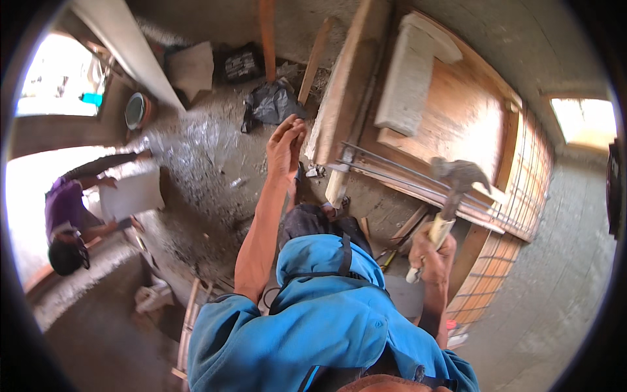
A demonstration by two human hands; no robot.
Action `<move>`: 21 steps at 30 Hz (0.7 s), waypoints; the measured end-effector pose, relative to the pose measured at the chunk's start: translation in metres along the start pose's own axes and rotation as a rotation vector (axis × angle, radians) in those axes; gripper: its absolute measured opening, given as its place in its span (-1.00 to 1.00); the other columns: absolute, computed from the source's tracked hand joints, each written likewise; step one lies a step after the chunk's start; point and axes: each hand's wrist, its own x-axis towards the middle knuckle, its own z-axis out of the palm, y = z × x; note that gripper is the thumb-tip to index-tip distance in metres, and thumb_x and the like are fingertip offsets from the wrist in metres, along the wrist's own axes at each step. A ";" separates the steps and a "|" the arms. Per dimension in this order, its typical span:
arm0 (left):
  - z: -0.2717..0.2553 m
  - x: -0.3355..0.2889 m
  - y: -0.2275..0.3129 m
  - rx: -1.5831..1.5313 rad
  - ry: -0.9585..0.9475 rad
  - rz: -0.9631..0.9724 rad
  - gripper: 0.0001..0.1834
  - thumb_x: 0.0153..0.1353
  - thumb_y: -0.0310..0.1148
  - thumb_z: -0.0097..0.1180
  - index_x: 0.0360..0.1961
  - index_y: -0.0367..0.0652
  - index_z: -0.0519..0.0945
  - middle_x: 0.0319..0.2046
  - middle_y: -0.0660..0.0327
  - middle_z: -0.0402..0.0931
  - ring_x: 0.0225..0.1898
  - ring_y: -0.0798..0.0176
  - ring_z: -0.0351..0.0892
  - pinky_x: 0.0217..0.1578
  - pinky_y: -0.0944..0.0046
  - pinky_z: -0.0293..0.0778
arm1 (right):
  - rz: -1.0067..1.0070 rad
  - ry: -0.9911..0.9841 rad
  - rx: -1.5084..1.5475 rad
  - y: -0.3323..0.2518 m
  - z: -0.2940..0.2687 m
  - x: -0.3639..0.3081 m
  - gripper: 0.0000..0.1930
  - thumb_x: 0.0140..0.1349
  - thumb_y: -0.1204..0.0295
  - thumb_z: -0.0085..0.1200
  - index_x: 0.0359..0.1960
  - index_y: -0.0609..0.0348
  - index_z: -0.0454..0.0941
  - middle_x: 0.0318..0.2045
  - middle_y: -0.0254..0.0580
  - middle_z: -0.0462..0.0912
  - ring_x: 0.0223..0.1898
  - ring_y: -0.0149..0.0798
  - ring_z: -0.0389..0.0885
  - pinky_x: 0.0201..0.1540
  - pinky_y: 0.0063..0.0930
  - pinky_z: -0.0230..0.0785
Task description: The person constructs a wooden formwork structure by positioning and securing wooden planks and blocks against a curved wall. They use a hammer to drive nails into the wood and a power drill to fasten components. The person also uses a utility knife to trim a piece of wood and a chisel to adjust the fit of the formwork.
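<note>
A claw hammer point(451, 204) is in my right hand point(432, 253), its fingers wrapped round the wooden handle and its metal head pointing up and away. Behind the hammer head run thin steel bars point(405, 171) along the near edge of a wooden formwork panel point(471, 117). My left hand point(286, 149) is raised near the left end of that panel, apart from it. Its fingers are pinched together, and I cannot see whether something small is between them. A pale, rough-edged plank piece point(406, 88) lies on the panel.
At left, a person in a purple shirt point(64, 208) handles a light sheet point(132, 194). A black plastic bag point(271, 104) lies on the rough floor. Upright wooden props point(267, 39) stand beyond it. Steel mesh point(522, 183) covers the slatted formwork at right. A bucket point(136, 111) stands far left.
</note>
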 end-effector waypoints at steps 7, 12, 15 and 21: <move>-0.014 0.010 0.000 0.224 0.004 0.032 -0.56 0.39 -0.06 0.24 0.02 -0.23 0.66 -0.24 0.29 0.61 -0.21 0.42 0.57 -0.11 0.37 0.56 | -0.214 -0.118 -0.119 -0.078 0.036 0.055 -0.70 0.43 0.29 0.10 -0.20 0.35 0.43 -0.67 -0.34 0.40 -0.79 -0.52 0.27 -0.75 -0.62 0.15; -0.001 0.015 -0.006 0.165 -0.020 0.121 -0.63 0.40 -0.23 0.24 0.03 -0.34 0.60 -0.15 0.16 0.68 -0.14 0.36 0.62 -0.03 0.33 0.54 | -0.239 -0.192 -0.466 -0.143 0.100 0.087 -0.56 0.43 0.25 0.05 0.09 0.45 0.36 -0.57 -0.37 0.41 -0.71 -0.57 0.31 -0.68 -0.70 0.15; 0.010 0.016 -0.017 0.134 -0.011 0.109 -0.68 0.40 -0.29 0.24 0.00 -0.35 0.61 -0.15 0.15 0.70 -0.09 0.35 0.64 0.00 0.35 0.55 | -0.115 -0.207 -0.616 -0.167 0.137 0.099 -0.54 0.40 0.26 0.05 0.15 0.42 0.40 -0.52 -0.36 0.42 -0.64 -0.60 0.32 -0.62 -0.70 0.17; 0.027 0.014 -0.032 0.275 -0.010 0.134 -0.71 0.38 -0.26 0.25 -0.06 -0.28 0.71 -0.16 0.10 0.71 -0.11 0.27 0.66 -0.04 0.35 0.55 | -0.062 -0.280 -0.819 -0.179 0.167 0.121 -0.55 0.42 0.24 0.10 0.18 0.32 0.45 -0.50 -0.39 0.44 -0.62 -0.61 0.35 -0.59 -0.69 0.17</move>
